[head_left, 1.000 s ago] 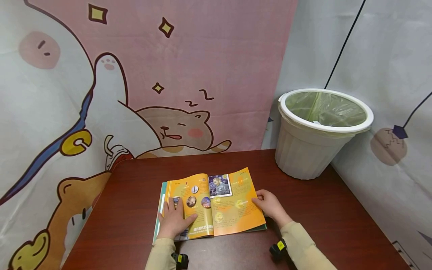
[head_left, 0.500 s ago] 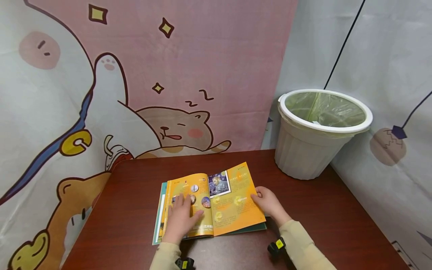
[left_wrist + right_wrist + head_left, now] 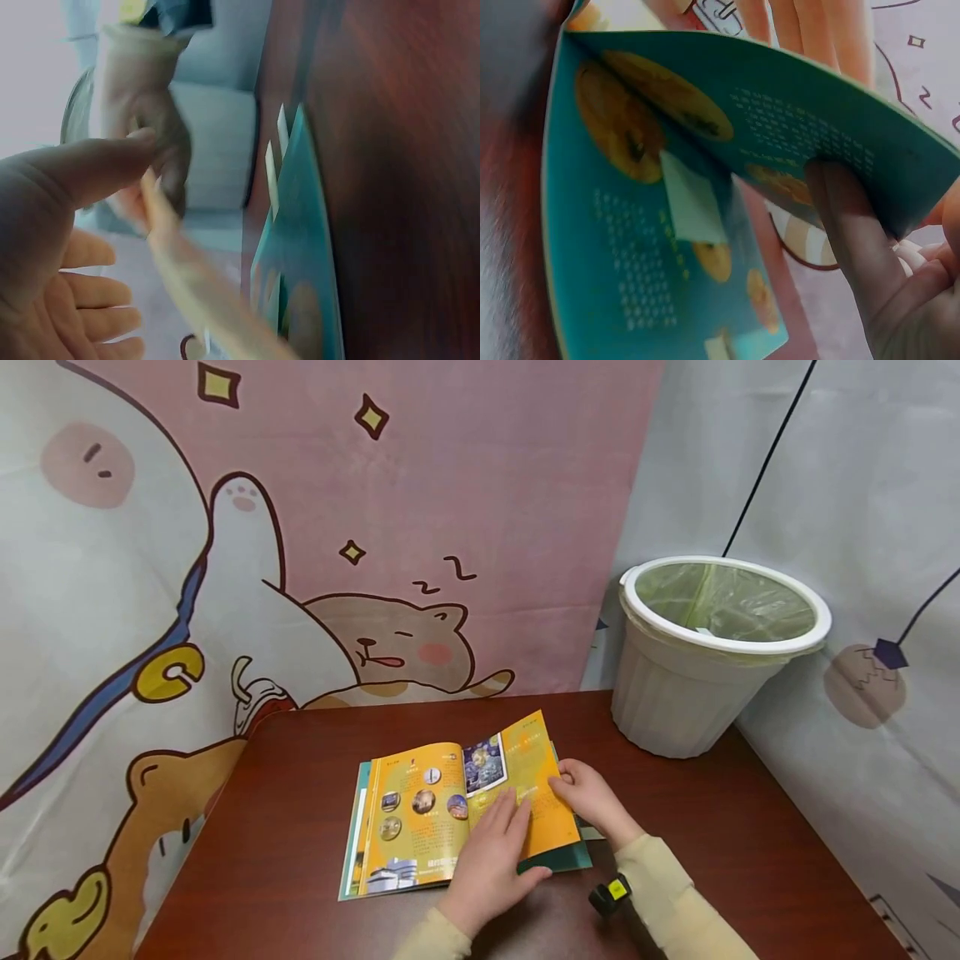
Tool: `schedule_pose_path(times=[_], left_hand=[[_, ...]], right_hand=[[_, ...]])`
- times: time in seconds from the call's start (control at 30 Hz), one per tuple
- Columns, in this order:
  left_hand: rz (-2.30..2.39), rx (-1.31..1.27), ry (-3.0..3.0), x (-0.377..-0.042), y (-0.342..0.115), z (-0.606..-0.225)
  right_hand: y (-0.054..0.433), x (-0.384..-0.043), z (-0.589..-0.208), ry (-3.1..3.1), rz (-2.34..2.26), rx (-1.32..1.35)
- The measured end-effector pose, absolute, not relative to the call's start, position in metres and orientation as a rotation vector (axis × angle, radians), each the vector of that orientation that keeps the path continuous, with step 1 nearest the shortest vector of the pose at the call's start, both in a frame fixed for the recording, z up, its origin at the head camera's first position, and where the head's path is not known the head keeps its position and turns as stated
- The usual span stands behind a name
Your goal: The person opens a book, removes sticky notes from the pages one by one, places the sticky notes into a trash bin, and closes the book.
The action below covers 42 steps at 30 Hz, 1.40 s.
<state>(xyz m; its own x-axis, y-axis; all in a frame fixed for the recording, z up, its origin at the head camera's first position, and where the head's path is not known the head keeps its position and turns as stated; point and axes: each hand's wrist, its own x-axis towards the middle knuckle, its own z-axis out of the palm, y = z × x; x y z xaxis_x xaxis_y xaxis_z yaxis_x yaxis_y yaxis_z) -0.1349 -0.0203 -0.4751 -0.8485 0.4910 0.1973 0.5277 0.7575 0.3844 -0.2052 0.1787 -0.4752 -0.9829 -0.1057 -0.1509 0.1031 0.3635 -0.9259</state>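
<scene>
An open book with orange pages lies on the brown table. My right hand pinches the outer edge of its lifted right-hand leaf. Beneath the leaf, the right wrist view shows teal pages with round pictures and a pale paper slip; my right thumb presses the leaf's underside. My left hand is over the lower part of the right-hand leaf, its fingers extended and thumb spread. In the left wrist view the leaf's edge looks blurred, and whether the left palm touches it I cannot tell.
A white bin with a clear liner stands at the table's back right corner. A cartoon-printed cloth hangs behind the table. A black wrist device is at my right wrist.
My left hand has left the left page and moved right, over the right-hand leaf. My right hand has raised that leaf and brought it slightly inward, uncovering teal beneath.
</scene>
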Motion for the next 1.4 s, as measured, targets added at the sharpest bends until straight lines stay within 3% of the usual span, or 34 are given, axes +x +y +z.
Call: schedule_pose_path(times=[0.57, 0.8, 1.4], left_hand=[[-0.564, -0.626, -2.545, -0.131, -0.009, -0.487], [-0.596, -0.498, -2.431, -0.130, -0.016, -0.493], [-1.478, 0.007, -2.074, -0.133, -0.028, -0.503]], right_hand=[[0.156, -0.211, -0.458, 2.319, -1.781, -0.104], [0.152, -0.210, -0.459, 2.231, -1.825, -0.279], [0.137, -0.197, -0.496, 2.457, -1.722, -0.487]])
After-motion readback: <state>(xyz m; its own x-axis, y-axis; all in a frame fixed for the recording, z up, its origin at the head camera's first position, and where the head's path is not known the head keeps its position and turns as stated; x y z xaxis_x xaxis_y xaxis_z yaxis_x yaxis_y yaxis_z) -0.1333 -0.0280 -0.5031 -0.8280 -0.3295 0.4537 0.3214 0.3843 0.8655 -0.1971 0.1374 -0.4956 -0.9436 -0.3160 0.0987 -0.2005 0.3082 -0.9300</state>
